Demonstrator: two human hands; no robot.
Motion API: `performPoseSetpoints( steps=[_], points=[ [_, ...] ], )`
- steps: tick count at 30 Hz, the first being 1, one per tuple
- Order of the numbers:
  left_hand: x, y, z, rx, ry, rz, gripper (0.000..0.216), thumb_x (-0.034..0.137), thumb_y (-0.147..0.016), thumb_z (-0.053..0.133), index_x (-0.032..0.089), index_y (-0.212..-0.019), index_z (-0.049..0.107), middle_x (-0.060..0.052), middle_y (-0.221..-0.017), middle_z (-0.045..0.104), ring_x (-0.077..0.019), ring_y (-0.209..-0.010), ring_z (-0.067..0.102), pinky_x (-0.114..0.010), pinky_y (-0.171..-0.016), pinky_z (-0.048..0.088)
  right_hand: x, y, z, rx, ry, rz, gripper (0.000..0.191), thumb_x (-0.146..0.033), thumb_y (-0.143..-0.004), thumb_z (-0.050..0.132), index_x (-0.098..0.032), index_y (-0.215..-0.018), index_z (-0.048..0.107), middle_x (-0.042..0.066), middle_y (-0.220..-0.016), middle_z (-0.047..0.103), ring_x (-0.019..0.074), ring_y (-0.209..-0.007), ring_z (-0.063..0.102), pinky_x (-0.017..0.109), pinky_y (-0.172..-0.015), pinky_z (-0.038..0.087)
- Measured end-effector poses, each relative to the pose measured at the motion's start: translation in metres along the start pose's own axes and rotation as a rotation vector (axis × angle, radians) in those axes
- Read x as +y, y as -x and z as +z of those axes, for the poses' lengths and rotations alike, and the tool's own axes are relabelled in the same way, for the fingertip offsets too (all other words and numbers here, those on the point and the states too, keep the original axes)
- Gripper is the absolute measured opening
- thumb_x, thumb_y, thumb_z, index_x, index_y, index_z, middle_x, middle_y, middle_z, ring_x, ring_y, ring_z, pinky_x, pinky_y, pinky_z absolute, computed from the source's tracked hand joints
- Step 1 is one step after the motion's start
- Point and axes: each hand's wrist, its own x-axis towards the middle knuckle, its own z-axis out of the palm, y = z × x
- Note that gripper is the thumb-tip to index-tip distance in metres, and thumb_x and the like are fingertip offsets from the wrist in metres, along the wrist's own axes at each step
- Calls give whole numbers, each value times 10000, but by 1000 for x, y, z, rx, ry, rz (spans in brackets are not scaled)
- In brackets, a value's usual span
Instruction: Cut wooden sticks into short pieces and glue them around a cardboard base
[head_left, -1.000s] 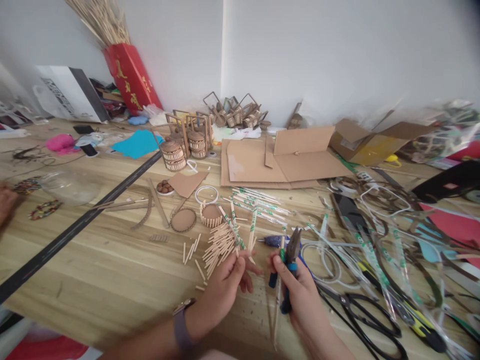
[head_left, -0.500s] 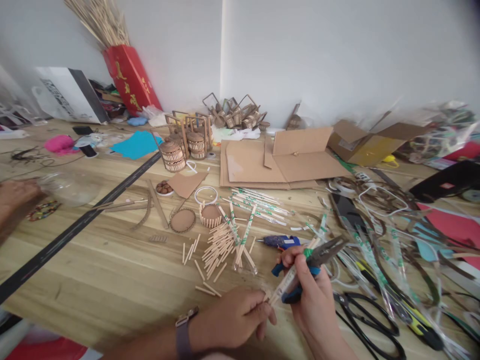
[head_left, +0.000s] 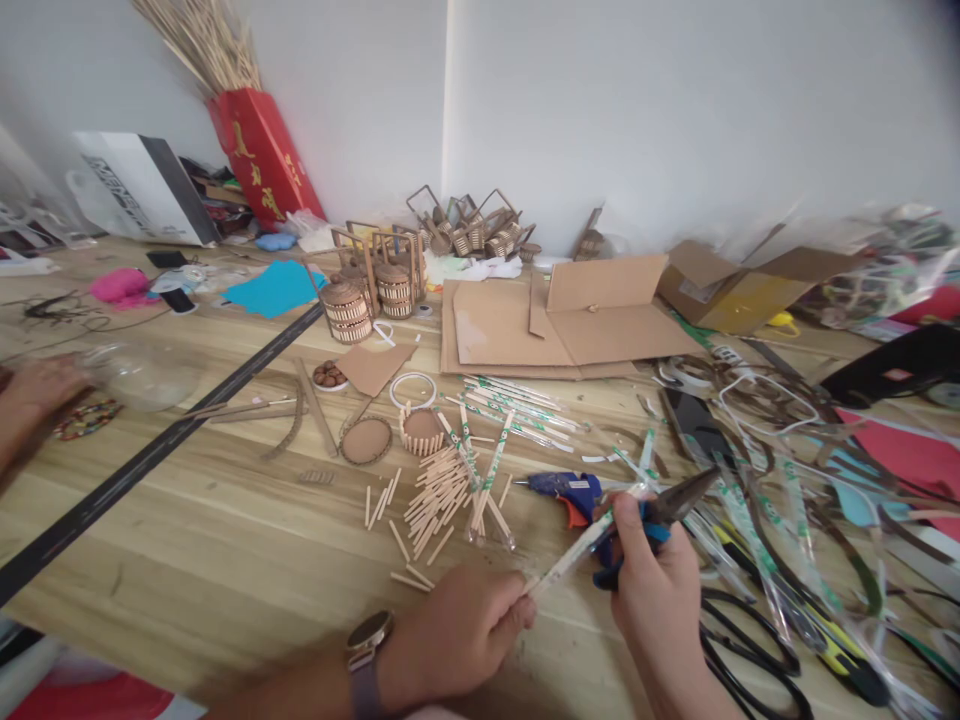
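My left hand (head_left: 474,625), with a watch on its wrist, pinches the near end of a pair of wooden chopsticks (head_left: 564,560) in a clear wrapper with green print. My right hand (head_left: 649,570) is closed round blue-handled pliers (head_left: 686,497), jaws pointing up and right. Its thumb also presses on the far part of the wrapped chopsticks. Just beyond lies a blue glue gun (head_left: 562,484). Left of it, short cut sticks (head_left: 435,500) lie in a loose pile. A small round basket (head_left: 421,432), ringed with upright sticks, stands behind the pile.
Another person's hand (head_left: 46,385) is at a clear plastic jar (head_left: 142,375) on the left. Black-handled scissors (head_left: 750,640), wrappers and cutters crowd the right. Flat cardboard (head_left: 510,330), more wrapped chopsticks (head_left: 517,410) and finished baskets (head_left: 349,310) lie farther back.
My right hand has moved right with the pliers, away from my left hand. More of the chopsticks' length now shows between the hands. The glue gun is less covered.
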Motion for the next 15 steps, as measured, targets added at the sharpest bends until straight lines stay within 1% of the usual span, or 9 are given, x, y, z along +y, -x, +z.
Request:
performPoseSetpoints(
  steps=[3,5,7,9,11,13,15],
  points=[
    [-1,0,1,62,23,-2,351,386,-978,344,218,-699,472,-29,-666,586,-175,-633,514,-288,-574,300,-4,9,6,-55,56,9,464,-668,-747,659,-216,-672,580,-40,-522,504,151,-507,451,265,-490,364],
    [0,0,1,76,75,-20,370,403,-985,328,213,-711,491,-26,-650,579,-171,-625,521,-279,-583,323,-7,17,12,-126,88,-2,494,-698,-747,633,-215,-654,584,-20,-544,534,169,-546,485,276,-521,398],
    [1,0,1,77,135,-43,392,422,-992,318,210,-723,508,-12,-615,565,-162,-600,523,-268,-591,345,-7,25,19,-209,104,-27,518,-721,-749,606,-208,-682,611,6,-609,586,190,-614,525,295,-587,441],
    [3,0,1,69,182,-66,423,443,-999,299,209,-719,514,-5,-593,568,-158,-597,537,-261,-621,374,-6,30,23,-284,113,-35,522,-725,-761,585,-209,-692,614,14,-641,600,194,-642,533,304,-619,456],
    [3,-1,1,39,212,-82,446,460,-998,298,207,-700,513,-7,-586,583,-157,-598,555,-259,-640,392,-4,31,24,-346,121,-18,501,-702,-786,573,-212,-687,600,6,-629,587,182,-621,521,293,-605,453],
    [3,-2,-1,-4,224,-87,475,481,-992,313,203,-660,510,-8,-579,586,-152,-578,555,-256,-624,389,-4,28,23,-412,117,-16,459,-658,-812,574,-212,-705,599,2,-642,587,175,-622,520,281,-608,451],
    [-1,-4,-4,4,241,-93,517,519,-984,322,198,-624,506,-5,-557,571,-143,-548,540,-254,-597,374,-9,23,20,-522,121,-42,410,-607,-826,583,-213,-713,599,-4,-647,580,172,-628,519,272,-612,445]
  ],
)
